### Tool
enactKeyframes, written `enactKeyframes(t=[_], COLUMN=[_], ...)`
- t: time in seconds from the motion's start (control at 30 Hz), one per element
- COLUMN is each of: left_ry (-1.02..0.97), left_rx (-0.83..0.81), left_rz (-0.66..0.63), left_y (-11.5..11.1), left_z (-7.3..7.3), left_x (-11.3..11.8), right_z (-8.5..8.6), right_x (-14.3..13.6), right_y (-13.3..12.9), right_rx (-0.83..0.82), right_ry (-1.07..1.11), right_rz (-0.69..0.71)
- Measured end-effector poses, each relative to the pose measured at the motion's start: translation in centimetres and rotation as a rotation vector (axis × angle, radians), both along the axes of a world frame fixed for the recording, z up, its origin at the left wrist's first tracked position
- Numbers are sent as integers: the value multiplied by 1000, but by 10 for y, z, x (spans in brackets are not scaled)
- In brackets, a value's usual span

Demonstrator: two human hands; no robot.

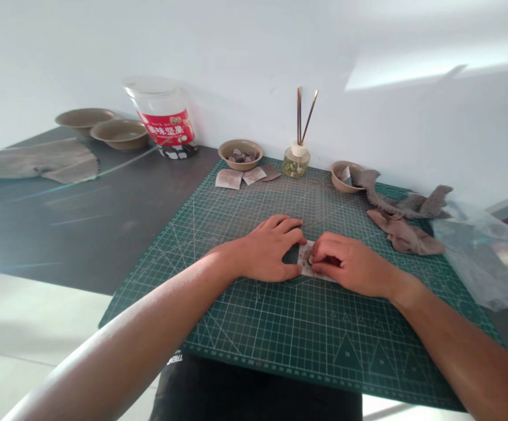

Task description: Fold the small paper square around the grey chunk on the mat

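Observation:
A small whitish piece with dark smudges (304, 255) lies on the green cutting mat (254, 327). My left hand (274, 248) rests on the mat with its fingers apart, the thumb and a fingertip touching the piece's left edge. Over the right part of the piece, my right hand (346, 262) pinches something small and pale against its surface; the fingers mostly hide it. Beyond the hands, similar flat pieces (228, 179) lie before a bowl (240, 155) that holds several dark fragments.
A glass diffuser with sticks (297, 161) stands at the mat's back edge. Right of it are a small bowl (342, 177), crumpled brown cloths (407, 233) and clear plastic (486, 257). Back left stand a plastic jar (166, 120), two bowls (120, 134) and a flat cloth (38, 161).

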State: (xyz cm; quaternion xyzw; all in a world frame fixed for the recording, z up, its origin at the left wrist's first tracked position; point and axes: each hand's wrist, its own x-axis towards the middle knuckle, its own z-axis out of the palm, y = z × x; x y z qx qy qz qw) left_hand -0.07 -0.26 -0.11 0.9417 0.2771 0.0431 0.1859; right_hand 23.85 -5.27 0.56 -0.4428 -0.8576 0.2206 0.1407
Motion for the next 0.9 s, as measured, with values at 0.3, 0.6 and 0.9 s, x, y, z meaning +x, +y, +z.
enactKeyframes(t=[0.3, 0.6, 0.9], left_ry=[4, -5, -3], left_rx=[6, 25, 13], left_rz=[2, 5, 11], left_y=[0, 1, 0], left_z=[2, -2, 0], left_x=[0, 0, 1], right_z=[5, 1, 3], right_x=[8, 3, 4], right_y=[-1, -2, -1], right_rx=[-5, 87, 69], right_ry=[-41, -62, -66], right_rz=[-33, -122, -118])
